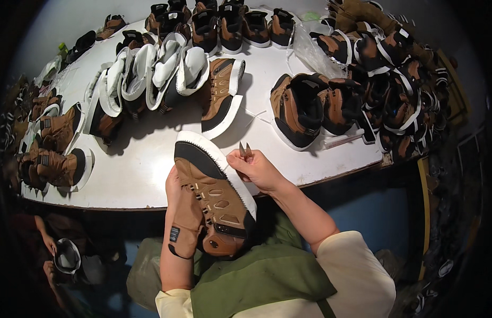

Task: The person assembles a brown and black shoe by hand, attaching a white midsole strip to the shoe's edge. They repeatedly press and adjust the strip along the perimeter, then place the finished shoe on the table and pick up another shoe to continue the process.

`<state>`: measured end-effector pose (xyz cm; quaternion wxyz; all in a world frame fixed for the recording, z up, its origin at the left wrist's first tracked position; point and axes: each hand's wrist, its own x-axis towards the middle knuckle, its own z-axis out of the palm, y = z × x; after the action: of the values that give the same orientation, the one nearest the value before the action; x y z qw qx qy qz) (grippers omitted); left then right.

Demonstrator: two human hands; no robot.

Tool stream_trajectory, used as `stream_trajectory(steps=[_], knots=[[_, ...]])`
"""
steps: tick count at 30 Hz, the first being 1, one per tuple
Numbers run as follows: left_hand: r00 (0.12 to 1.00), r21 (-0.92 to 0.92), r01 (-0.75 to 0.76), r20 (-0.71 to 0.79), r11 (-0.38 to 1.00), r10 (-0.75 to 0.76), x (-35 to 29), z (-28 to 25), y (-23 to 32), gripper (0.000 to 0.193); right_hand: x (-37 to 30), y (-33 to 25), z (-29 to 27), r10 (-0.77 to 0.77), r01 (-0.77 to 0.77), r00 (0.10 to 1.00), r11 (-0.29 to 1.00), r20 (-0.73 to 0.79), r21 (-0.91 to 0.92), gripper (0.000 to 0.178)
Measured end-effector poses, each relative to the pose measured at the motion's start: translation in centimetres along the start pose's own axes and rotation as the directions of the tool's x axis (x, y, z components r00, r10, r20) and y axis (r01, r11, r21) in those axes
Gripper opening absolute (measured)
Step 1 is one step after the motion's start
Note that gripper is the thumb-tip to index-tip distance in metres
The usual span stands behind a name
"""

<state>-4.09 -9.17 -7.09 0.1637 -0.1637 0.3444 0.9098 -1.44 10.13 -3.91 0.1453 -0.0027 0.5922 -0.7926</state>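
Observation:
A brown and black shoe upper (201,168) with a white toothed strip (203,143) round its edge is tilted up in front of me, over the table's near edge. My left hand (173,186) grips it from the left side, its fingers mostly hidden behind the upper. My right hand (261,170) is closed round small thread snips (246,150), whose two pointed blades stick up apart. Thumb and fingers of this hand are right beside the white strip, near the toe. Just beyond lies another shoe (220,95) on its side.
Shoes with pale linings (164,71) stand in a row on the white table (134,175). A pair of finished-looking shoes (299,108) sits at right, beside a large pile (400,79). More shoes (58,164) crowd the left. Another person's hands (49,244) hold a shoe at lower left.

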Motion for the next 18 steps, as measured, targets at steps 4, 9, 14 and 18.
stream_trajectory(steps=[4, 9, 14, 18], knots=[[1.0, 0.033, 0.027, -0.009, 0.999, -0.026, -0.8, 0.8, 0.2, 0.024, -1.3, 0.6, 0.9, -0.009, 0.008, 0.999, 1.0, -0.033, -0.031, 0.023], [1.0, 0.041, -0.004, -0.028, 0.999, 0.005, -0.1, -0.2, -0.1, 0.024, -3.1, 2.7, 1.5, -0.027, 0.023, 0.999, 0.995, -0.04, -0.1, 0.028], [0.997, 0.045, -0.064, 0.051, 0.997, 0.062, 0.9, -1.4, -0.2, 0.025, -4.0, 3.1, 0.8, -0.073, 0.073, 0.996, 0.997, -0.056, -0.012, 0.017], [0.992, -0.014, -0.106, 0.061, 0.994, 0.107, 3.6, -4.5, -0.7, 0.026, -3.8, 3.7, 0.2, -0.094, 0.104, 0.991, 0.988, -0.092, 0.112, 0.016]])
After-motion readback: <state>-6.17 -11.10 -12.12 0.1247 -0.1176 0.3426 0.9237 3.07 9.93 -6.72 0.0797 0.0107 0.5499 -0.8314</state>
